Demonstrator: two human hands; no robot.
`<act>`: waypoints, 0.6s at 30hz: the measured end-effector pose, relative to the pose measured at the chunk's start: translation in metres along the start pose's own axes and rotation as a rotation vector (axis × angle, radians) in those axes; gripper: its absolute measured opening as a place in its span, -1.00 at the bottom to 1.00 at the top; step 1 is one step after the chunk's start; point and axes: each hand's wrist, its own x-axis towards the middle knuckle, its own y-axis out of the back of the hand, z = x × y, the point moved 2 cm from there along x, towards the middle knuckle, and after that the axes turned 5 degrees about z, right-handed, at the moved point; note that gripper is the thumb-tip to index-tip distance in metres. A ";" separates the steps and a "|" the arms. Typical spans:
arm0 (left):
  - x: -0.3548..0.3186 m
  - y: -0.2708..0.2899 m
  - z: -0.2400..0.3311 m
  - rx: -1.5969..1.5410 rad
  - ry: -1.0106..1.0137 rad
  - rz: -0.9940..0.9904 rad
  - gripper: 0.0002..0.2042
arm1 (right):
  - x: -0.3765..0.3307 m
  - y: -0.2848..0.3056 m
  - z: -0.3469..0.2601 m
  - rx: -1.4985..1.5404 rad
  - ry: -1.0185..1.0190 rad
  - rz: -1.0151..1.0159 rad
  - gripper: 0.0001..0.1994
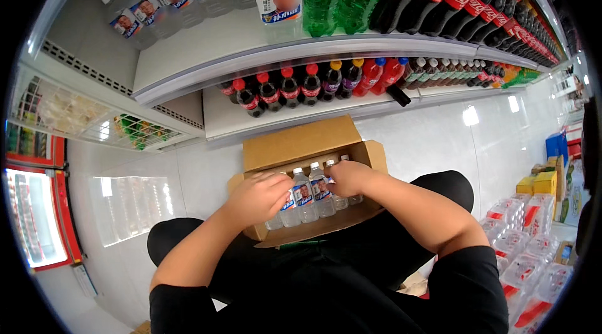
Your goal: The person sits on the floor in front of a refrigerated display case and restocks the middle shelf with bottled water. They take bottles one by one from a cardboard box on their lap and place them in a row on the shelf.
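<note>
An open cardboard box (301, 149) sits on the floor between my knees. Inside stands a row of clear plastic bottles (323, 201) with white caps and blue-and-white labels. My left hand (260, 196) is over the box's left end, its fingers bent round the top of a clear bottle (290, 216); the cap is hidden under them. At the right part of the row my right hand (354, 180) has its fingers curled at the neck of another clear bottle (339, 202). The fingertips of that hand are partly hidden.
A shelf edge (251, 65) runs across ahead, with large clear, green and cola bottles above. Small bottles (288, 88) line the lower shelf, where one dark bottle (398, 95) lies tilted. Wrapped bottle packs (523, 252) stand at right, a red-framed fridge (41, 215) at left.
</note>
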 end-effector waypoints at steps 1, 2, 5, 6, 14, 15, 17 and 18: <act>0.000 0.002 -0.002 0.076 -0.044 -0.014 -0.72 | 0.007 -0.010 -0.001 -0.074 -0.037 -0.050 -0.61; -0.002 0.001 -0.008 0.073 -0.028 -0.023 -0.73 | 0.017 -0.029 0.006 -0.147 0.001 -0.040 -0.61; -0.012 -0.003 -0.024 0.108 0.023 -0.062 -0.74 | 0.034 -0.056 0.006 -0.200 0.015 -0.089 -0.59; -0.012 -0.003 -0.027 0.138 0.022 -0.086 -0.75 | 0.043 -0.063 0.009 -0.143 0.039 -0.173 -0.49; -0.015 0.001 -0.027 0.180 0.050 -0.140 -0.79 | 0.079 -0.123 0.036 -0.139 0.109 -0.259 -0.16; -0.017 -0.001 -0.029 0.187 0.058 -0.155 -0.79 | 0.086 -0.131 0.039 -0.161 0.127 -0.265 -0.16; -0.018 -0.005 -0.031 0.201 0.063 -0.198 -0.79 | 0.094 -0.143 0.042 -0.191 0.154 -0.271 -0.14; -0.018 -0.005 -0.032 0.196 0.063 -0.218 -0.79 | 0.094 -0.144 0.043 -0.126 0.125 -0.266 -0.14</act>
